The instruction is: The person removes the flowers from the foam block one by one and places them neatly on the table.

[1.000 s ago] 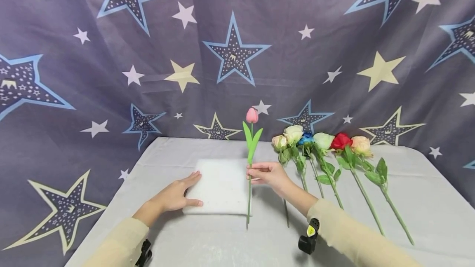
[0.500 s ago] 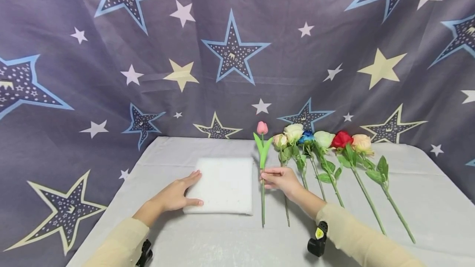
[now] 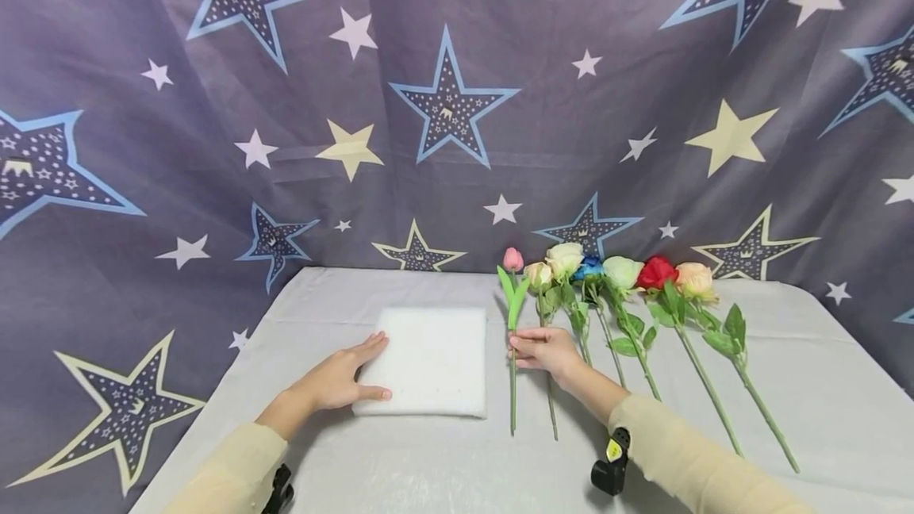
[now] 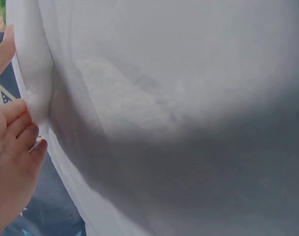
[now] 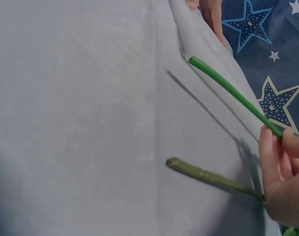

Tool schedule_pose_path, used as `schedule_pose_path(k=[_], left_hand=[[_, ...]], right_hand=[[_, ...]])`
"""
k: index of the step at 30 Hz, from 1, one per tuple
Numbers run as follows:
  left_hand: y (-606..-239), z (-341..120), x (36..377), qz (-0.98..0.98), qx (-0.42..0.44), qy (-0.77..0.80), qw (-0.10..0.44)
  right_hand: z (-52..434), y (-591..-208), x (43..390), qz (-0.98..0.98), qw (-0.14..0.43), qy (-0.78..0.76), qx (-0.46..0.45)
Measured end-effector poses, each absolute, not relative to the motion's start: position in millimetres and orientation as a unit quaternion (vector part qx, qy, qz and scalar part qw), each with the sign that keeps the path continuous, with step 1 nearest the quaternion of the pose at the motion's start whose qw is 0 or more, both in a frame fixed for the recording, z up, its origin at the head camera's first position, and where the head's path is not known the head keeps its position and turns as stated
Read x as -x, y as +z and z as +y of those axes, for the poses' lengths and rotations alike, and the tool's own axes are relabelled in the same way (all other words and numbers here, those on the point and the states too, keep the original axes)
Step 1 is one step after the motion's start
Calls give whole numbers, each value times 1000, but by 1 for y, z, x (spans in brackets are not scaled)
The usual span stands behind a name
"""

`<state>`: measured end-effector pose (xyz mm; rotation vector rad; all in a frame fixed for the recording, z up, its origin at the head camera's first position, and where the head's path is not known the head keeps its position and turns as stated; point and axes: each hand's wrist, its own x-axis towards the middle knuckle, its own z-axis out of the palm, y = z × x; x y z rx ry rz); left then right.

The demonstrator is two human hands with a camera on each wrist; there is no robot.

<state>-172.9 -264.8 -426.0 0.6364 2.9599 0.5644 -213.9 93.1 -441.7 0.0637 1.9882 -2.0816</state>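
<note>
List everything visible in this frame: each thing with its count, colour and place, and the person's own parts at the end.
pink tulip: 1, pink bud on a green stem, just right of the foam block, stem held by the right hand.
roses: 6 as far as I can tell, peach, cream, blue, pale green, red and peach, lying in a row on the right half of the table.
foam block: 1, white, square, flat on the table centre-left.
table cover: 1, pale grey, over the whole table.
backdrop: 1, grey-purple cloth with blue, white and yellow stars, behind the table.
wrist cameras: 2, black, one under each wrist.
left hand: fingers straight, resting on the foam block's left edge.
right hand: pinching the tulip stem.
</note>
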Motion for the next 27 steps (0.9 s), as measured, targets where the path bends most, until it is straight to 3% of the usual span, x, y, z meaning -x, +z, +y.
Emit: schedule_pose_path(k=[13,19,24,27], left_hand=[[-427,-266,176,962,-204,179,32],[-429,-267,181,961,-203,186,34],[-430,-267,186,958,-208,195,18],[-429,-266,190,956,-207,207,2]], right_hand=[[88,-432,220,720,185,-666,-64],[102,-417,212,740,209,-639,-29],[126,-403,202,744,200,-638,3],[144,-395,196,753,166,-636,-3]])
